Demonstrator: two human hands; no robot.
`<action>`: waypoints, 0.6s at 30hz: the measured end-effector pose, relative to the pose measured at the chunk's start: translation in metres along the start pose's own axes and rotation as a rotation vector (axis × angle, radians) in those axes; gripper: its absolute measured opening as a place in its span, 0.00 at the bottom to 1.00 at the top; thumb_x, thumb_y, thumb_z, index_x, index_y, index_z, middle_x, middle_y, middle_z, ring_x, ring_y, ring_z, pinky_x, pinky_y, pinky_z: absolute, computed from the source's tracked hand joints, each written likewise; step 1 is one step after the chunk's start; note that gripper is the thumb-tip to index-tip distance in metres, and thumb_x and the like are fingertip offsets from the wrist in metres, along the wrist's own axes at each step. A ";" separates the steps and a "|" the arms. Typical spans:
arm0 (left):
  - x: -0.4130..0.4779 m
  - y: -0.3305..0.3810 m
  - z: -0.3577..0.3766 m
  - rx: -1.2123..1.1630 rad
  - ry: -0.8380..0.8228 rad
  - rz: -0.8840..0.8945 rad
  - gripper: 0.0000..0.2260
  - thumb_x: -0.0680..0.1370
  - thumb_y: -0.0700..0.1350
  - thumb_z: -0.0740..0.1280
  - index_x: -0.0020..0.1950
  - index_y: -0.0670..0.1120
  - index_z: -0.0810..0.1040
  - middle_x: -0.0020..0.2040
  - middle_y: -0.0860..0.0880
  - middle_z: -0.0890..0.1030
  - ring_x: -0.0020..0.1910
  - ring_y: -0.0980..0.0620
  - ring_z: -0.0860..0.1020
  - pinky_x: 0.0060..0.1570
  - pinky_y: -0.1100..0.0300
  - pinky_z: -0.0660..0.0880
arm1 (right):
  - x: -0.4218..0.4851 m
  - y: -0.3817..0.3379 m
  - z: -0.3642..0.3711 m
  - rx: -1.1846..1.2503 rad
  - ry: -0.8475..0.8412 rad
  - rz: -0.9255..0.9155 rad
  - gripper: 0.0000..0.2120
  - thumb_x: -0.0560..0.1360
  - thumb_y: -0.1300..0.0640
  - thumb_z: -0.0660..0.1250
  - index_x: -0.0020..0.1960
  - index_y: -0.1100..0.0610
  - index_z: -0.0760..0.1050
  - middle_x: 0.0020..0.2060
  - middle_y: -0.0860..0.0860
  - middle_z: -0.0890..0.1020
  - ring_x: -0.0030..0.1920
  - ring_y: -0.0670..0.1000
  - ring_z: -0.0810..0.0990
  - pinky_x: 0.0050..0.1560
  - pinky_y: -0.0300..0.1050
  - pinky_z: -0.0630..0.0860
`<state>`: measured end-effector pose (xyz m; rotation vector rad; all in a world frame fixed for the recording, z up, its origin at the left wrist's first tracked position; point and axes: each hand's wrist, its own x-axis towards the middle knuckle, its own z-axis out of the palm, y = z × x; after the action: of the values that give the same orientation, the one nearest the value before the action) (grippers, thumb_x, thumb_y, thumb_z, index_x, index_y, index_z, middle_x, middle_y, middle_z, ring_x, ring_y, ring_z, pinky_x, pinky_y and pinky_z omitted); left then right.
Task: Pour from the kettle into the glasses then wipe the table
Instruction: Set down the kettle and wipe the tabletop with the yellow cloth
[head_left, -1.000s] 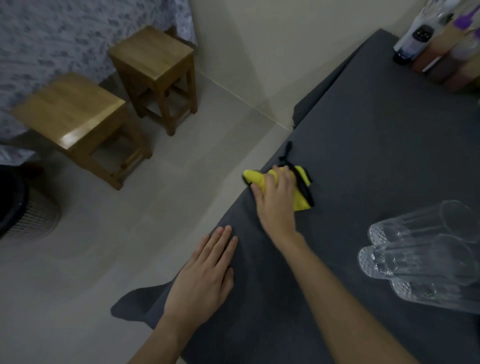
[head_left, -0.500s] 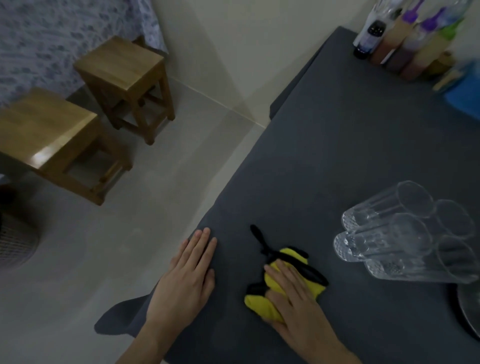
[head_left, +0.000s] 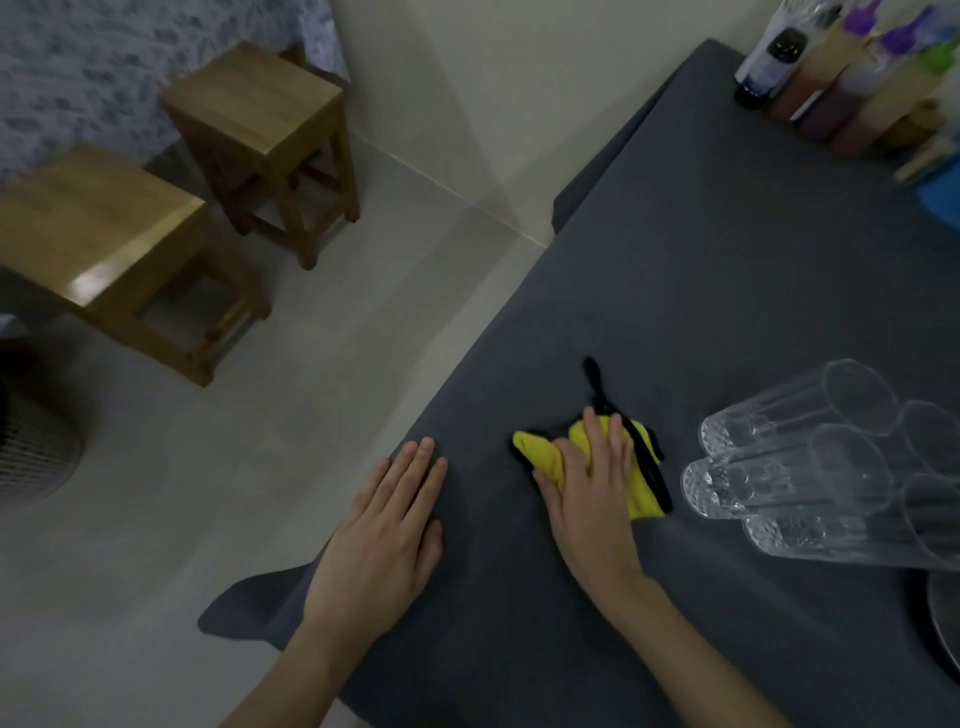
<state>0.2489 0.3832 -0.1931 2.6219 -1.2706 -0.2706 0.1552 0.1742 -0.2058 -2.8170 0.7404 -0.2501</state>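
Observation:
A yellow cloth (head_left: 641, 480) with black trim lies bunched on the dark grey tablecloth (head_left: 727, 291). My right hand (head_left: 592, 493) presses flat on the cloth, fingers together, near the table's left edge. Flat on the tablecloth to its left rests my left hand (head_left: 387, 535), fingers spread slightly, holding nothing. Three clear ribbed glasses (head_left: 810, 467) stand close together just right of the cloth. A curved metal edge (head_left: 943, 629), possibly the kettle, shows at the lower right border.
Several bottles (head_left: 831, 93) and a blue object (head_left: 943, 197) stand at the table's far right corner. Two wooden stools (head_left: 260, 119) sit on the tiled floor to the left, and a white basket (head_left: 31, 457) is at the far left.
One second ago my right hand held the cloth farther out along the table edge; it pulled the cloth back toward me, then pushed it slightly forward beside the glasses. My left hand stayed flat.

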 end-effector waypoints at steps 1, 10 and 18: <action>0.000 0.000 0.000 0.000 -0.001 -0.001 0.25 0.80 0.52 0.52 0.76 0.44 0.58 0.77 0.46 0.56 0.77 0.50 0.51 0.74 0.52 0.50 | 0.011 -0.004 0.003 0.001 -0.005 -0.019 0.21 0.81 0.43 0.48 0.58 0.57 0.69 0.72 0.64 0.65 0.74 0.69 0.56 0.70 0.70 0.58; 0.000 -0.001 0.002 -0.017 -0.007 0.013 0.25 0.80 0.51 0.54 0.76 0.44 0.58 0.77 0.46 0.55 0.77 0.49 0.51 0.73 0.51 0.51 | -0.010 -0.035 0.006 0.046 -0.022 -0.300 0.12 0.80 0.49 0.62 0.54 0.58 0.73 0.73 0.64 0.65 0.75 0.66 0.56 0.71 0.65 0.61; 0.000 -0.001 0.001 -0.033 0.013 0.008 0.25 0.79 0.51 0.54 0.75 0.44 0.60 0.77 0.46 0.57 0.76 0.50 0.53 0.73 0.52 0.52 | -0.027 0.002 -0.006 0.065 -0.084 -0.646 0.07 0.77 0.58 0.60 0.54 0.54 0.69 0.71 0.60 0.68 0.74 0.61 0.61 0.70 0.60 0.64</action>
<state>0.2495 0.3841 -0.1940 2.5858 -1.2615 -0.2704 0.1302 0.1848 -0.2031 -2.8884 -0.2131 -0.2453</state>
